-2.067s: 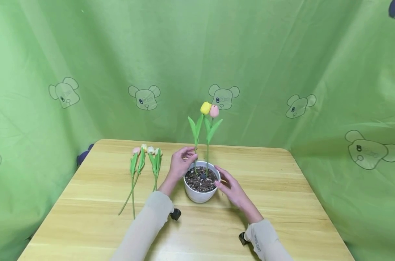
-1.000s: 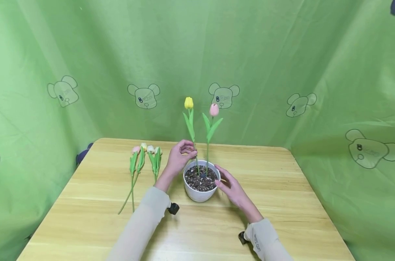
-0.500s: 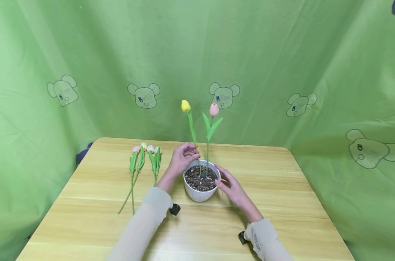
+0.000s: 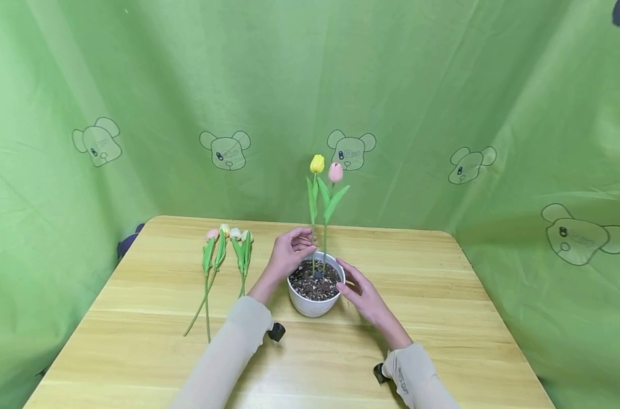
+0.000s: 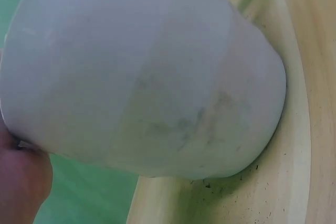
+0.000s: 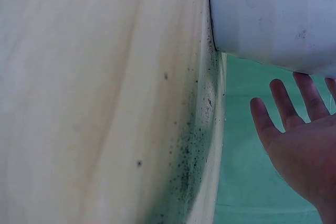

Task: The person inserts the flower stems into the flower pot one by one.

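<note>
My left hand (image 4: 286, 253) pinches the stem of a yellow tulip (image 4: 317, 164) just above the rim of a white flowerpot (image 4: 312, 308). The stem's foot reaches the dark soil (image 4: 315, 289). Close on its right, a pink tulip (image 4: 335, 172) stands upright in the same soil. My right hand (image 4: 363, 293) rests with extended fingers against the pot's right side, thumb at the rim. In the right wrist view, the fingers (image 6: 283, 103) are spread and straight below the pot wall (image 6: 273, 19). The left wrist view is mostly filled by the pot (image 5: 147, 77); the tulips' tops are outside it.
Left of the pot, several tulips with pink, cream and white heads lie on the wooden table, a pair of crossed stems (image 4: 207, 284) and a second bunch (image 4: 243, 255). Soil crumbs (image 6: 186, 166) dot the tabletop beside the pot. A green curtain (image 4: 289, 85) surrounds the table.
The yellow tulip first swung left from beside the pink bloom, and now stands upright close to it again. My left hand shifted slightly with the stem; the right hand and pot stayed put.
</note>
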The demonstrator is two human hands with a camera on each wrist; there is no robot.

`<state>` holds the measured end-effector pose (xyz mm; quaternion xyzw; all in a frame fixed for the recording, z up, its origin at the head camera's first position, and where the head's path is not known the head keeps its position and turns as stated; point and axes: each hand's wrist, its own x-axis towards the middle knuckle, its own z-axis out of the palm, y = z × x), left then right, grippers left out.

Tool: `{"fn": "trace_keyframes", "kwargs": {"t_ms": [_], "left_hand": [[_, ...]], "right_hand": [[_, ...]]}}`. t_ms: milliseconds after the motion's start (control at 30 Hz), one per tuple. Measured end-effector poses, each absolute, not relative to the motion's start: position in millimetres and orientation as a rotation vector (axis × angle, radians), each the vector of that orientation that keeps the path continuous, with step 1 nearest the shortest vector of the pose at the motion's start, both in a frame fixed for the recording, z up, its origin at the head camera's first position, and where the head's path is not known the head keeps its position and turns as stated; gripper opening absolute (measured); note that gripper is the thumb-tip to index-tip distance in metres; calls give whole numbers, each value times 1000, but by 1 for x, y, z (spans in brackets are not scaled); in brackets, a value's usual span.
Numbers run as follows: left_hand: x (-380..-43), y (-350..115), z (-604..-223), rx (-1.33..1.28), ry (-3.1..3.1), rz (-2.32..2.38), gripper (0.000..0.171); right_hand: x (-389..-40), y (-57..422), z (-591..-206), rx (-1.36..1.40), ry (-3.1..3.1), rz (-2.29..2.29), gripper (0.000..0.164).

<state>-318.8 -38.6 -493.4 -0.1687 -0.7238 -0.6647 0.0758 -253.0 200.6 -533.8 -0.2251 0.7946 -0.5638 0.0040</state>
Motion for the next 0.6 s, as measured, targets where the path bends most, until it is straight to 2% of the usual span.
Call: {"fn": "trace_keyframes", "kwargs": {"t_ms": [600], "left_hand": [[-318, -41, -490, -593, -2305, -1746, 36]], "right_hand": [[-254, 201, -535, -692, 2499, -1755, 60]]}}
